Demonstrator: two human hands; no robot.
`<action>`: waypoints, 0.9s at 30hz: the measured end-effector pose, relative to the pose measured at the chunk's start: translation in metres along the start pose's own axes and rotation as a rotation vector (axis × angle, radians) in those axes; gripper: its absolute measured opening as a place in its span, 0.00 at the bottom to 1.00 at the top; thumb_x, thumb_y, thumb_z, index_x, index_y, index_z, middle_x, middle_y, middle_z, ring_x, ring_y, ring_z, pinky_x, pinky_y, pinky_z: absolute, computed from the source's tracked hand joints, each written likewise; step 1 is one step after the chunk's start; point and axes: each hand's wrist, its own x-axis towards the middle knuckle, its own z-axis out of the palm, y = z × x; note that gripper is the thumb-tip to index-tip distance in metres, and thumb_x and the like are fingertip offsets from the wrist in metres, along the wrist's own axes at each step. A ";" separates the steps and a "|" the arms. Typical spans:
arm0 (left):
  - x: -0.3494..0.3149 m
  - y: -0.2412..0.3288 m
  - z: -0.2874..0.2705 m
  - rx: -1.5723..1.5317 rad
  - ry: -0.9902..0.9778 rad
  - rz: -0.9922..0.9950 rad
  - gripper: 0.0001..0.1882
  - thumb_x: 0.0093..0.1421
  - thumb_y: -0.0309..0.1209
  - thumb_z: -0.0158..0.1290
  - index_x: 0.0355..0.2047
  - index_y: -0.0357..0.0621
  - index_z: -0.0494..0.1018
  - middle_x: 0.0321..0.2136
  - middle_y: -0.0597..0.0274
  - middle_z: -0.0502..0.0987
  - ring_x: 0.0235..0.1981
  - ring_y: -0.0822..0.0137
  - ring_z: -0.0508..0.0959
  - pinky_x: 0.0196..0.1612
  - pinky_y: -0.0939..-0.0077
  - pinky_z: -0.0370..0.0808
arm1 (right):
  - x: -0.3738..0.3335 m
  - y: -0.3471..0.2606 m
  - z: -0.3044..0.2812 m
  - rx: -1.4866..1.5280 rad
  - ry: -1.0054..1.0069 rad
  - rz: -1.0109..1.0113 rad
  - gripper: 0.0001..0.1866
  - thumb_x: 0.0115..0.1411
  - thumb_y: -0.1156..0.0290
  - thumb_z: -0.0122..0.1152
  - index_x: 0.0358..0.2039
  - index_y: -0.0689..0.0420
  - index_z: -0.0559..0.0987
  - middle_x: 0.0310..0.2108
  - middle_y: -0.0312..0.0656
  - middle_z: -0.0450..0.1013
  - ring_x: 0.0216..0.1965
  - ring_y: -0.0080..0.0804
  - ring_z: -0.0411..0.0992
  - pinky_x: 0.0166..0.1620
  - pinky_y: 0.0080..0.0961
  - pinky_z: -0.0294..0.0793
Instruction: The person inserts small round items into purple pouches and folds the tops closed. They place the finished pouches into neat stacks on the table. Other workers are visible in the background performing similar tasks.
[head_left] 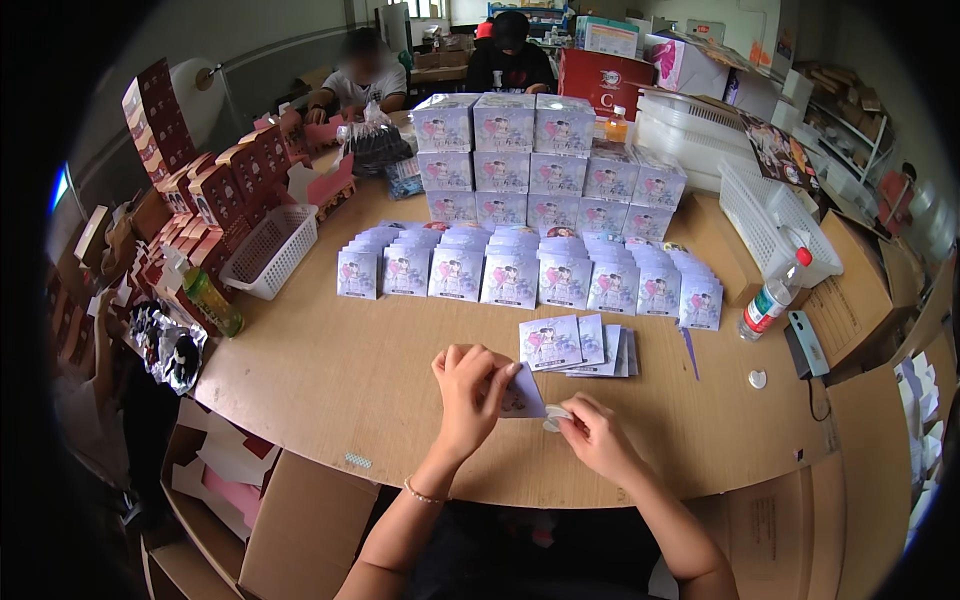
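My left hand (468, 392) is closed on a small lavender packet (522, 396), pinching its upper edge between thumb and fingers. Close beside it, my right hand (600, 440) pinches a round whitish disc (553, 418) near the packet's lower right corner. I cannot tell whether the disc touches the packet. Beyond my hands lies a loose pile of lavender printed packets (550, 343), partly overlapping. Farther back, several overlapping stacks of similar packets (510, 279) form a wide row.
Shrink-wrapped boxes (503, 122) stand stacked behind the row. To the right are a red-capped bottle (768, 302), another round disc (757, 379) and a white basket (765, 215). Another white basket (270, 250), a green bottle (212, 302) and red boxes (215, 195) stand left. Two people sit across.
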 end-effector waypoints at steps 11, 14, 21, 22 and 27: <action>0.001 -0.032 0.017 -0.646 0.276 -0.523 0.11 0.64 0.33 0.49 0.27 0.41 0.73 0.20 0.72 0.71 0.26 0.77 0.68 0.35 0.79 0.63 | 0.009 -0.025 -0.061 -0.448 -0.384 0.236 0.08 0.60 0.71 0.51 0.34 0.64 0.73 0.35 0.48 0.71 0.37 0.46 0.70 0.42 0.37 0.68; 0.024 -0.052 -0.020 -0.667 0.520 -0.464 0.12 0.66 0.35 0.45 0.30 0.41 0.73 0.20 0.72 0.71 0.20 0.82 0.68 0.25 0.85 0.64 | -0.010 -0.004 -0.071 -0.285 -0.403 0.452 0.09 0.59 0.70 0.54 0.33 0.64 0.74 0.36 0.47 0.71 0.37 0.43 0.71 0.41 0.35 0.69; 0.021 -0.025 0.029 -1.148 0.196 -0.734 0.10 0.67 0.36 0.44 0.34 0.47 0.70 0.26 0.76 0.70 0.28 0.82 0.67 0.34 0.86 0.64 | 0.009 -0.003 -0.037 -0.362 -0.023 0.180 0.18 0.56 0.65 0.61 0.42 0.64 0.73 0.31 0.46 0.69 0.34 0.36 0.71 0.38 0.32 0.70; 0.022 -0.021 0.035 -1.249 0.155 -0.836 0.09 0.67 0.37 0.44 0.34 0.48 0.70 0.26 0.76 0.71 0.29 0.82 0.68 0.34 0.85 0.64 | 0.019 -0.013 -0.028 -0.333 -0.015 0.071 0.21 0.56 0.65 0.62 0.46 0.64 0.70 0.29 0.47 0.69 0.31 0.36 0.72 0.35 0.32 0.71; 0.014 -0.024 0.073 -0.966 -0.099 -0.355 0.41 0.52 0.43 0.60 0.58 0.44 0.48 0.48 0.58 0.63 0.51 0.65 0.64 0.53 0.66 0.64 | 0.037 -0.014 0.004 -0.192 0.156 -0.022 0.15 0.59 0.79 0.52 0.47 0.65 0.70 0.34 0.55 0.71 0.27 0.35 0.70 0.32 0.31 0.70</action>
